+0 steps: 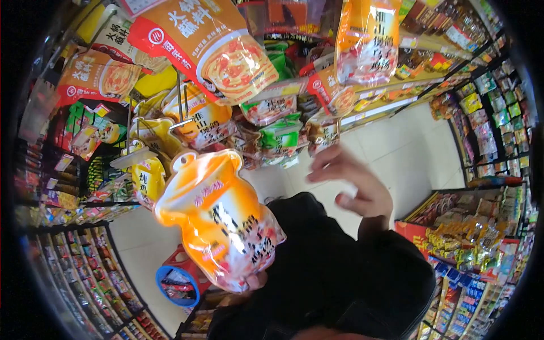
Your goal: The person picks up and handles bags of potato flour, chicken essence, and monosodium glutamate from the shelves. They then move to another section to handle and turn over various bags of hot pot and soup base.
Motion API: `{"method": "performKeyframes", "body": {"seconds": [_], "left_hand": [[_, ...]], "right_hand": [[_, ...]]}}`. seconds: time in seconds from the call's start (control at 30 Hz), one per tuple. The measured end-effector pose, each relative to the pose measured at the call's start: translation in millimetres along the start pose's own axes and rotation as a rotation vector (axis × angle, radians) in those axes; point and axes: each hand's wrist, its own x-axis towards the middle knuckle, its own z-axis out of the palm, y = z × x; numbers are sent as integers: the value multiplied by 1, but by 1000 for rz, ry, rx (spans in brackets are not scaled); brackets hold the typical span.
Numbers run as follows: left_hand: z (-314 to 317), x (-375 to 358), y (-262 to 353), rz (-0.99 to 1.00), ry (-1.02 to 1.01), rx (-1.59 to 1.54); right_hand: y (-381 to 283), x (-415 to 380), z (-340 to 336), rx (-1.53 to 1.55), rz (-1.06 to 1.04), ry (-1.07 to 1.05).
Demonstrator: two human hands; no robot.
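Note:
My left hand (256,281) grips the lower edge of an orange and white pot-shaped soup seasoning packet (226,218). The packet's printed front faces me, its hanging hole is at the top, and it covers most of that hand. To the right, my right hand (357,181) is raised above the floor, slightly blurred. Its fingers are bent with a gap to the thumb, and nothing lies between them. Beyond the held packet, a similar orange packet (198,113) hangs on a metal display hook (181,105).
Large hotpot dip pouches (207,51) and another orange soup packet (368,42) hang close at the top. Stocked shelves (85,272) curve along the left. A blue-rimmed bin (184,286) stands low on the tiled floor (391,139). A snack display (464,232) is at right.

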Motion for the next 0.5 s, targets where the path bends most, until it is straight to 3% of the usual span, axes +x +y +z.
{"method": "performKeyframes", "body": {"seconds": [0.1, 0.13, 0.27, 0.3, 0.4, 0.5], "left_hand": [[6, 3, -9, 71, -261, 186], [8, 7, -14, 108, -352, 261], [17, 15, -39, 256, -611, 491], [19, 16, -44, 279, -646, 510], [30, 26, -50, 325, -698, 557], [45, 44, -48, 286, -657, 509]], "right_hand": [[4, 6, 14, 103, 38, -152], [6, 13, 18, 38, -61, -87], [-21, 28, 12, 82, 85, 145], [-26, 34, 13, 117, 146, 231], [-34, 60, 13, 368, 41, 494], [-34, 77, -19, 43, -90, 575]]}}
